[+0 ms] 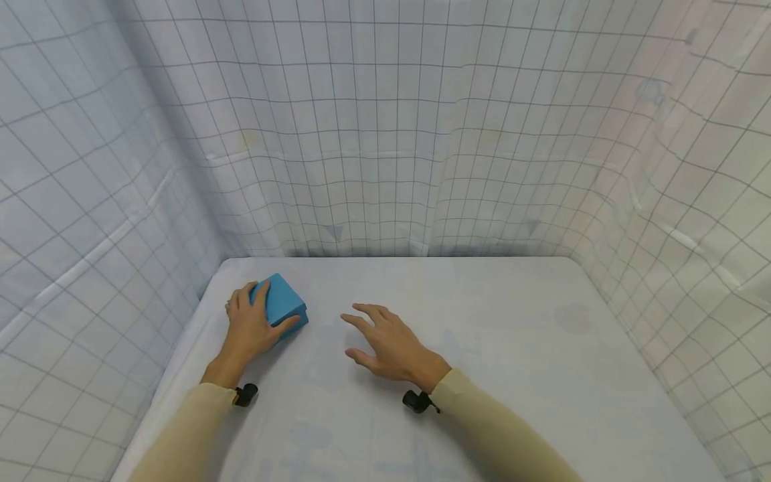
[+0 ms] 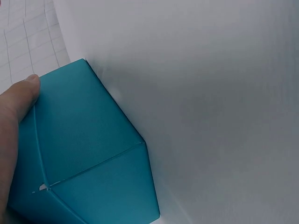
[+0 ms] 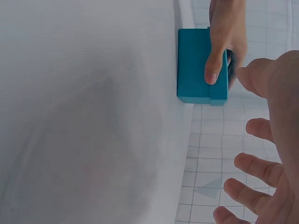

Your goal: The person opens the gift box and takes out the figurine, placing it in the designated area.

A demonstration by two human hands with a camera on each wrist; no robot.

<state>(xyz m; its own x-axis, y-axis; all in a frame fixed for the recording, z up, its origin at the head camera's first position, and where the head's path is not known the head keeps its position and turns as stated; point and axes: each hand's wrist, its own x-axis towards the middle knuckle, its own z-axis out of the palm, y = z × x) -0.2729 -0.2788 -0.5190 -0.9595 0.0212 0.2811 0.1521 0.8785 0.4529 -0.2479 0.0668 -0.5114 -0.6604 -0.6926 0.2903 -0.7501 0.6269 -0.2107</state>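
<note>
A blue box (image 1: 282,298) with a fitted lid sits on the white table at the far left. My left hand (image 1: 248,331) grips it, the thumb on the near side and the other fingers spread over the top and far side. In the left wrist view, the box (image 2: 91,126) shows a small whitish worn spot at one lid corner. My right hand (image 1: 394,347) is held over the table to the right of the box, fingers spread and holding nothing. From the right wrist, the left thumb (image 3: 213,70) is seen pressed against the lid's side.
The table (image 1: 512,328) is covered in white cloth with faint bluish patches. White curtains with a dark grid (image 1: 373,134) hang behind it and along both sides, close to its edges. A small black camera (image 1: 415,402) is strapped at each wrist.
</note>
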